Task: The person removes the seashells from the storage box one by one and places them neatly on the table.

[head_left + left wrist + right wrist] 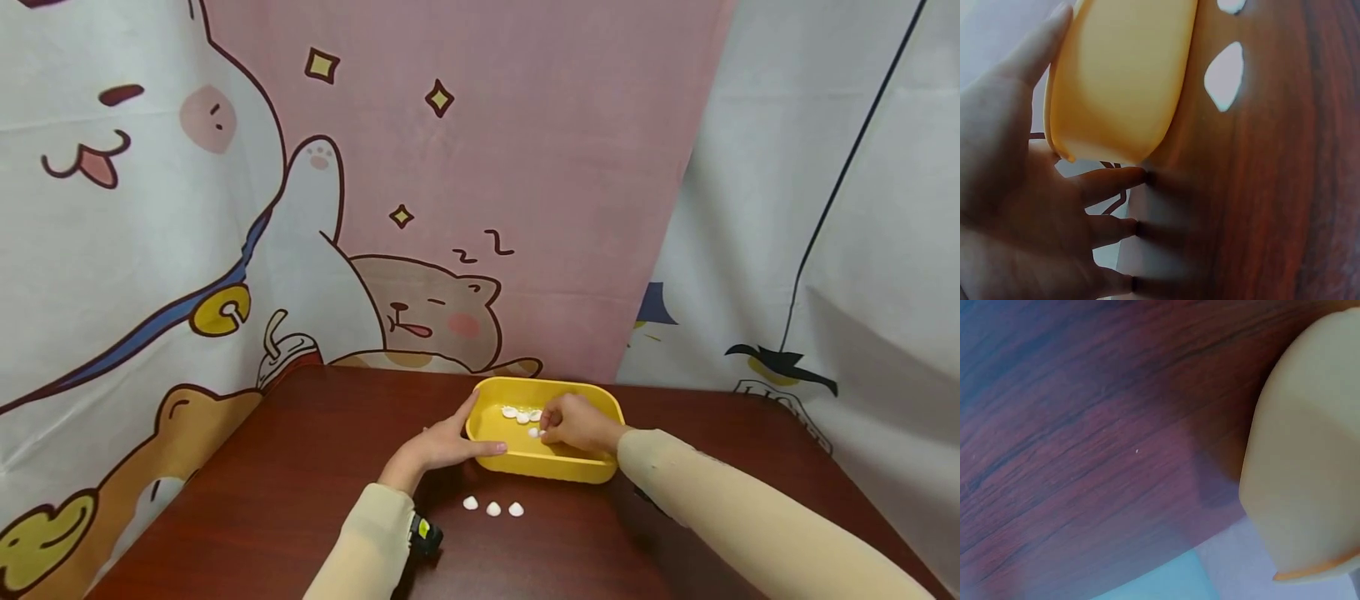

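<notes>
A yellow plastic tray [543, 471] with raised walls stands on the table. My left hand [442, 442] spans its left end, thumb laid against the front rim and the other fingers spread straight; the left wrist view shows fingertips [1129, 228] down at the table. Over the tray's right wall reaches my right hand [577, 423], its curled fingertips pinching a small white shell-shaped piece [542, 433] low inside. Just left of it lies another white piece [533, 432]. Several more white pieces [522, 417] lie in a row farther back. The right wrist view shows the tray's outer wall [1310, 450], not the hand.
Three white shell-shaped pieces [492, 509] lie in a row on the dark red-brown table [337, 517], in front of the tray. A printed cartoon curtain [562, 192] hangs right behind the table's back edge.
</notes>
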`<action>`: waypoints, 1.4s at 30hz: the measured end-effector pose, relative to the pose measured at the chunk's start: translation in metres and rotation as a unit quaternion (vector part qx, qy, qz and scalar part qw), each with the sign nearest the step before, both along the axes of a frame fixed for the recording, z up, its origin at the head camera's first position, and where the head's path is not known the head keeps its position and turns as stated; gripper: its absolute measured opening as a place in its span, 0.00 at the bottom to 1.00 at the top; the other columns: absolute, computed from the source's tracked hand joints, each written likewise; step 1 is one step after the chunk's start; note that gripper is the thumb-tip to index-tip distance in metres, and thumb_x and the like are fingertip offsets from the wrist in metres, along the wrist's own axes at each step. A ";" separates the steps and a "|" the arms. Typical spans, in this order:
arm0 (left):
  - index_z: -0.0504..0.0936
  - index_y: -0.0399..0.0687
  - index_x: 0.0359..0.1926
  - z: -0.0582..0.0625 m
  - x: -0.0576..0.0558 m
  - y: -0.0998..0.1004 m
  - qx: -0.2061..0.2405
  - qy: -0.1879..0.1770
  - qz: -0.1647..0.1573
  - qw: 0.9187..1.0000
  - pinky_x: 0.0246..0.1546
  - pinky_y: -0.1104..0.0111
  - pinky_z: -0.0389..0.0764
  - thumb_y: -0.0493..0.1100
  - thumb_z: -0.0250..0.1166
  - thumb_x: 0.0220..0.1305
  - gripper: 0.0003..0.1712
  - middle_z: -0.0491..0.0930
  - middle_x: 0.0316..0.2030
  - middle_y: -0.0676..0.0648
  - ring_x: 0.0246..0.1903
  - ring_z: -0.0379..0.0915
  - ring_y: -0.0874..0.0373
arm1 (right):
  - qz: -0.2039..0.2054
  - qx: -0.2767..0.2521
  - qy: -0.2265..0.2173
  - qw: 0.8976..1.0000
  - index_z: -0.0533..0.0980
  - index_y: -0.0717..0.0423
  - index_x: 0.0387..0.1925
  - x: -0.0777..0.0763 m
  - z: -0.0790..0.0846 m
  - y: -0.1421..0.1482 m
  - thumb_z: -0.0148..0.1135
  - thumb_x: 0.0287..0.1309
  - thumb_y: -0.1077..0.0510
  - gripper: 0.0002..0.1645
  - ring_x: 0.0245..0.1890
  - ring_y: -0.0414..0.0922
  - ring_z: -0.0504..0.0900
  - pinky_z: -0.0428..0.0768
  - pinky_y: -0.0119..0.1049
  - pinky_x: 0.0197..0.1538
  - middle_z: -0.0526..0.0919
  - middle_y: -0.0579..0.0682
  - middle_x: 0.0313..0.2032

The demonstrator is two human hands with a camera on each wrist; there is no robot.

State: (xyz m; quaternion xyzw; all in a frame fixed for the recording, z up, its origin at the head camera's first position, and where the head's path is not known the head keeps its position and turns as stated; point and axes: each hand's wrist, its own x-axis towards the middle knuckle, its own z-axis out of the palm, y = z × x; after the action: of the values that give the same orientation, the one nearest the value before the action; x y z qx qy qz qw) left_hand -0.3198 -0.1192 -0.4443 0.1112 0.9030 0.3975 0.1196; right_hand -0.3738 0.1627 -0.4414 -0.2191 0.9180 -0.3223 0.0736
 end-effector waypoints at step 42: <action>0.40 0.69 0.87 0.004 0.005 -0.001 0.013 -0.002 -0.006 1.000 0.76 0.35 0.64 0.78 0.71 0.56 0.70 0.58 0.83 0.40 0.77 0.64 0.37 | -0.004 -0.188 -0.171 0.967 0.85 0.64 0.35 0.126 0.000 -0.019 0.75 0.62 0.62 0.08 0.14 0.36 0.63 0.65 0.28 0.21 0.75 0.41 0.19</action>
State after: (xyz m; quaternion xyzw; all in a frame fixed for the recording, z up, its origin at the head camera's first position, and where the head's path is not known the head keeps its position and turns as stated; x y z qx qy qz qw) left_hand -0.3150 -0.1200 -0.4403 0.1177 0.8966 0.4089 0.1224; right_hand -0.2477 0.1442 -0.4418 -0.1665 0.8154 -0.5224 0.1860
